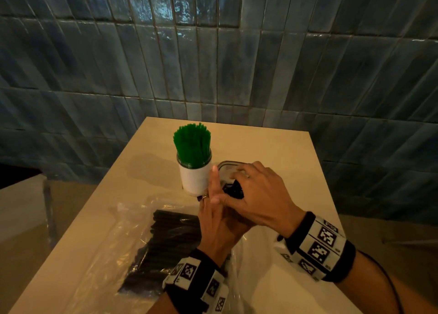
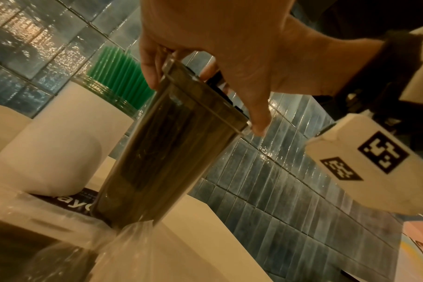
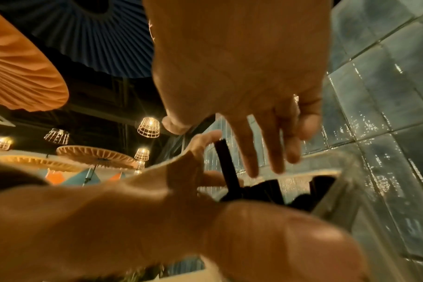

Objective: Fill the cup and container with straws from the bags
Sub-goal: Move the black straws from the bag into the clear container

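A white cup packed with green straws stands mid-table. Right beside it is a clear container holding black straws; the left wrist view shows the container tall and nearly full. My right hand lies over its mouth, fingers spread and fairly straight, thumb by the near rim. My left hand is against the container's left side, forefinger pointing up. In the right wrist view a single black straw stands pinched between its forefinger and thumb. A clear bag of black straws lies under my left wrist.
The cream table butts against a blue tiled wall. Crumpled clear plastic lies between my wrists. The table's left edge drops off beside the bag.
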Demonstrator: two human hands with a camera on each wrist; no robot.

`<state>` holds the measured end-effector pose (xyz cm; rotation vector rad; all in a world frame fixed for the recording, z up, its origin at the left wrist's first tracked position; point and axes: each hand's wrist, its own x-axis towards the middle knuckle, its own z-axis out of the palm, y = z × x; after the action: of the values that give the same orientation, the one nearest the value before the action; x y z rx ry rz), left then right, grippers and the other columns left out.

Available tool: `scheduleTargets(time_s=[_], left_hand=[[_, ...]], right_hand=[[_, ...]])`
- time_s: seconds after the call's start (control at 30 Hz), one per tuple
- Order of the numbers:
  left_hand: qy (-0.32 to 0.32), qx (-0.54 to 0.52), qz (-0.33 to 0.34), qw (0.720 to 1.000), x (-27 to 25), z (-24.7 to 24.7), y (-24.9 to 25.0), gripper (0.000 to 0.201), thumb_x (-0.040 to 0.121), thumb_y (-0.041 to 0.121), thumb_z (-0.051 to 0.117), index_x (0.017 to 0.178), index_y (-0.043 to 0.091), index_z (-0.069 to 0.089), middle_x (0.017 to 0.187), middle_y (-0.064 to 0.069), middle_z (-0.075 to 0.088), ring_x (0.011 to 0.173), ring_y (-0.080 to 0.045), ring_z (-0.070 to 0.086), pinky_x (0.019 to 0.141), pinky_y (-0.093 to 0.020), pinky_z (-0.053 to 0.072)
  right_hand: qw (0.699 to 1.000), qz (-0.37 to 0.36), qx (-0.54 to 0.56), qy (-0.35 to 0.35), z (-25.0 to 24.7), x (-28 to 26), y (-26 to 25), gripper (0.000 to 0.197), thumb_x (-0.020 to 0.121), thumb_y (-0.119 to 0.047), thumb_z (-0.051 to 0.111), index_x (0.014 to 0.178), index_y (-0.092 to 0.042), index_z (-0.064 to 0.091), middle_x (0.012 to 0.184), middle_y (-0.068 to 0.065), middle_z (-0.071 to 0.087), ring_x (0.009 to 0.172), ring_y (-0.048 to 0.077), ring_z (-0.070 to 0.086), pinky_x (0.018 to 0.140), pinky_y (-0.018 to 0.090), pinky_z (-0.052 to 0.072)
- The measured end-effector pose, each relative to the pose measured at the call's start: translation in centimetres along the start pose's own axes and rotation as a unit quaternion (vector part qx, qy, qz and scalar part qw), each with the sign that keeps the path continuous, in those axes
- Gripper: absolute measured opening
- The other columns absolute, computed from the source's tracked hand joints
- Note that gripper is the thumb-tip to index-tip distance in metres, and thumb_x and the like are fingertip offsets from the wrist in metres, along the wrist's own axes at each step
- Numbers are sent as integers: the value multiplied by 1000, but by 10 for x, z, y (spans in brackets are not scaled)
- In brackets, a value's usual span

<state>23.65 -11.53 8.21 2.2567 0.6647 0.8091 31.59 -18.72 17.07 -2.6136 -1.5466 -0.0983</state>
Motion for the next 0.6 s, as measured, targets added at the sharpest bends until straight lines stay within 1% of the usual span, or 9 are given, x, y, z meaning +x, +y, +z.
scheduleTargets(time_s=[0.07,0.17,0.2,0.27,0.33,0.4,0.47,0.53,0.6], left_hand=[[-19,7,-13,1000,1,1,-3,133,47,94,45,137,37,-35,143,-8,44,124,-25,49,101,-44,45],[-34,13,-33,999,2,1,-1,134,45,87,50,132,41,-40,143,-6,44,125,-24,49,102,-43,43],[-38,16,-32,999,2,1,0,133,46,84,53,130,42,-41,145,-6,40,127,-24,47,104,-43,41],[-48,10,-21,999,3,1,1,136,47,78,61,130,43,-42,151,-7,30,133,-25,39,107,-44,38],[-38,4,-15,999,3,0,0,136,47,76,61,132,41,-39,150,-9,31,131,-26,41,103,-45,41],[-26,-2,-20,999,3,-1,-1,135,45,77,59,134,41,-35,145,-9,39,127,-27,46,102,-45,43],[-28,6,-12,1000,2,-2,0,135,45,79,57,136,38,-34,144,-9,41,127,-27,47,104,-43,40],[-34,22,-3,999,2,-3,1,134,47,79,56,136,36,-35,142,-8,43,125,-26,48,104,-41,40],[-33,30,1,999,1,-3,2,136,47,76,60,137,35,-33,139,-8,46,124,-26,49,102,-37,39]], right_hand=[[999,37,-5,-7,-1,-1,2,95,67,-86,11,122,-22,54,122,2,59,108,20,52,86,31,42],[996,67,40,-42,-3,-6,0,93,65,-87,19,124,-21,49,116,6,62,105,24,56,81,32,46],[994,68,72,-55,-6,-6,-1,90,66,-86,24,125,-22,48,115,6,63,103,23,57,80,32,47],[978,75,185,-53,-11,-3,0,78,71,-79,37,123,-23,52,113,2,65,94,17,60,78,27,47],[960,79,267,-22,-15,1,4,66,75,-72,44,119,-23,55,113,1,64,90,11,58,79,22,48],[971,80,226,-17,-10,1,8,62,81,-67,45,121,-21,54,119,3,59,99,15,56,84,26,46],[982,69,170,-46,-1,-1,7,57,87,-63,41,120,-20,55,120,3,58,104,19,56,85,28,45],[976,35,199,-79,7,-2,6,47,92,-57,38,113,-21,58,113,3,63,97,19,59,80,29,46],[961,5,261,-91,7,-1,8,38,94,-49,41,110,-21,62,109,1,66,94,13,59,78,22,45]])
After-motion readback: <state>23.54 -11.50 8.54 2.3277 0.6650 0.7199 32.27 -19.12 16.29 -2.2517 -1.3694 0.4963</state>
